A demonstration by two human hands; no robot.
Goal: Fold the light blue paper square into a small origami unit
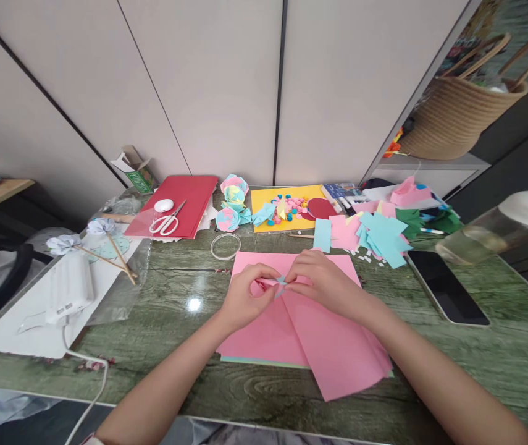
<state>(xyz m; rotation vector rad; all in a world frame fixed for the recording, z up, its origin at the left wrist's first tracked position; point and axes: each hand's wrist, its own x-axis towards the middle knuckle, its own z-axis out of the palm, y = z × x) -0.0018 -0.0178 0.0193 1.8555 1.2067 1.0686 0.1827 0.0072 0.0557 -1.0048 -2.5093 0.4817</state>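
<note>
Over the middle of a green table, my left hand [246, 296] and my right hand [323, 279] meet, both pinching a small folded paper piece [276, 283] in pink and light blue. The fingers of each hand are closed on it. Beneath the hands lie large pink paper sheets [301, 337], one overlapping the other at an angle, with a pale green sheet edge showing under them.
A black phone [446, 287] lies to the right. Cut blue and pink paper squares [375, 238], a yellow sheet [268, 204] with small bits, folded paper flowers [233, 201], a tape ring [225, 245], white scissors [165, 222] on a red folder, and a white power bank [70, 290] sit behind and left.
</note>
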